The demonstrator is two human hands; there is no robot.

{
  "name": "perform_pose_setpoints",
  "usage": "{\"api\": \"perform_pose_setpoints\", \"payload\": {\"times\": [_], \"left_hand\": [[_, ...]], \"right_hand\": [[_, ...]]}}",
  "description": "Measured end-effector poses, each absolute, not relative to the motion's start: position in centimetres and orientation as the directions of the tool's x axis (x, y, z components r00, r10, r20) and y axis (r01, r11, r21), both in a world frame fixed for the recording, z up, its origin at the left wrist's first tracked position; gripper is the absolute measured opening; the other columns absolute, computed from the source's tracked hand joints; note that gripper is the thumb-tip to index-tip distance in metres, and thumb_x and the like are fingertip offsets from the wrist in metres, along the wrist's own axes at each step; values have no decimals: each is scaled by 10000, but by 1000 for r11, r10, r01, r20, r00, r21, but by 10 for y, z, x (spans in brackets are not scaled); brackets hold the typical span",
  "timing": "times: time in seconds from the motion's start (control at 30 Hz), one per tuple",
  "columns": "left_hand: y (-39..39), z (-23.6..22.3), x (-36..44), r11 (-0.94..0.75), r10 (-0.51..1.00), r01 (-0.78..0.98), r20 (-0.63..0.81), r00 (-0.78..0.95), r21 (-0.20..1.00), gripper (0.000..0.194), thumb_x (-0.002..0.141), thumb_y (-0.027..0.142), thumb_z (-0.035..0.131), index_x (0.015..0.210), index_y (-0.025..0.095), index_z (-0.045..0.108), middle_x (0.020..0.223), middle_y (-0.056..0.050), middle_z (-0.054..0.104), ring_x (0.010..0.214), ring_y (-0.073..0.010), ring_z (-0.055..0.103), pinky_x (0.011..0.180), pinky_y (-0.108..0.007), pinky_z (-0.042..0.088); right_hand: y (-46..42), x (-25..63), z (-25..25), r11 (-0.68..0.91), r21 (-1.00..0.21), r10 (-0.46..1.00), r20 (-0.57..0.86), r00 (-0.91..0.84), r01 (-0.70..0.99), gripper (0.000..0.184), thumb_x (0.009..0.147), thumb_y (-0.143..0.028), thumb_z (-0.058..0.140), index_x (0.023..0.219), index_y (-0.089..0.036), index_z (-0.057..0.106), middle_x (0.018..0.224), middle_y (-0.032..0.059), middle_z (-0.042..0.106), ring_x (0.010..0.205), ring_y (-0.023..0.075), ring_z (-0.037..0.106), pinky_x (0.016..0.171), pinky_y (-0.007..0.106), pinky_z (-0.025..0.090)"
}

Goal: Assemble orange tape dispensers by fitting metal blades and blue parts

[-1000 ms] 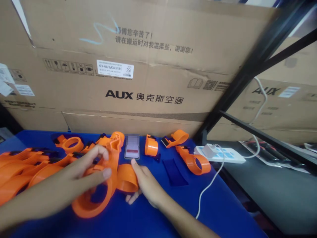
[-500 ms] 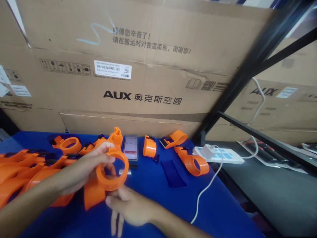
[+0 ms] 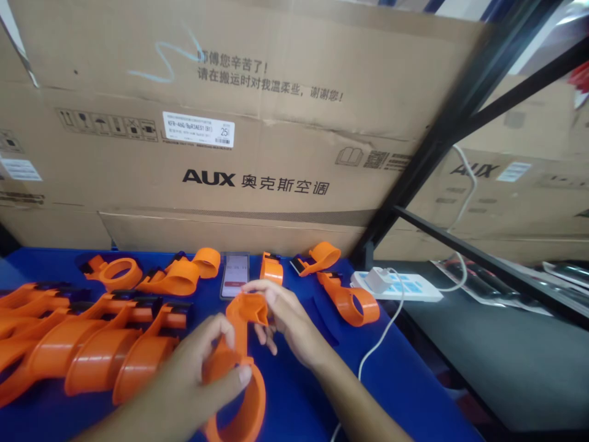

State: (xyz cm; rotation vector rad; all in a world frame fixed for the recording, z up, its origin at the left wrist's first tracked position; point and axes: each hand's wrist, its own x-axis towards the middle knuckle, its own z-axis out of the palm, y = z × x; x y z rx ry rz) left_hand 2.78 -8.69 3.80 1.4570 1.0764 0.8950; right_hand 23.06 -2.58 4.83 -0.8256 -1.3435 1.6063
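orange part | left hand fingers clenched on ring end; right hand fingers pinching top end

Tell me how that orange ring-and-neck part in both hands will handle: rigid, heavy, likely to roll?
Probably rigid: the orange part keeps its shape between the left hand and right hand. Likely light, being thin-walled and hollow. Its neck should stop the ring rolling on the blue table.

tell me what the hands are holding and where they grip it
Both hands hold one orange plastic part. The left hand pinches the big ring at its near end; the right hand grips the small cup end farther away.
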Motion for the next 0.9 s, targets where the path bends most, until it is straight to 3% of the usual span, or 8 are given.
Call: {"api": "perform_pose_setpoints", "payload": {"times": [0.1,0.27,0.33,0.4,0.47,0.57,0.77,0.9], "left_hand": [[-93,38,38,-66,961,132,28,274,989,155,878,322,739,975,256,637,898,-17,630,900,-217,577,806,-303,469],[-90,26,59,-68,966,-112,93,241,991,245,942,355,671,1151,266,579,1153,-74,657,1125,-274,599,1020,-406,440],[-83,16,71,-16,994,-271,45,99,963,258,923,390,697,1124,265,595,1137,-64,659,1105,-274,609,983,-386,469],[-75,7,84,28,998,-457,-53,-42,889,278,861,441,761,1004,244,625,976,-31,664,968,-242,637,884,-339,507],[-67,1,95,159,985,-598,-165,45,786,315,855,466,759,1007,218,636,929,-27,672,896,-220,664,828,-326,531],[-60,-2,103,281,954,-634,-281,104,720,414,780,444,829,1060,207,637,856,-19,700,744,-196,695,700,-297,552],[-54,-12,82,355,907,-644,-417,61,677,419,747,456,840,991,185,635,670,5,674,520,-179,666,494,-257,509],[-47,-20,49,317,903,-697,-428,16,644,357,769,429,829,944,190,628,645,12,671,527,-182,685,492,-251,528]], "right_hand": [[-28,228,43,-35,-996,928,-4,-373,-77,388,915,-501,666,1177,-216,628,782,-18,646,434,74,559,341,153,404],[-21,227,33,-116,-983,951,-68,-301,-144,328,926,-449,638,1130,-193,630,731,-15,663,448,102,615,373,167,441],[-17,230,32,-124,-972,955,-63,-289,-199,322,920,-434,646,1119,-181,641,746,2,688,445,98,612,384,165,432],[-14,232,32,-125,-959,957,-48,-287,-254,312,913,-426,653,1099,-176,654,789,20,712,477,100,627,426,180,468],[-12,231,29,-118,-956,957,-37,-288,-268,319,914,-435,652,1105,-180,664,776,14,704,490,104,620,443,191,484],[-11,226,20,-102,-981,953,-48,-300,-168,342,928,-453,636,1153,-198,670,687,-20,641,477,104,569,396,177,440],[-7,224,8,-35,-999,958,-31,-284,-8,427,978,-527,541,1281,-235,614,769,-3,644,549,135,603,408,204,458],[-5,235,14,119,-965,981,78,-179,233,402,1022,-538,450,1137,-215,660,674,-26,594,452,115,511,404,214,399]]}}
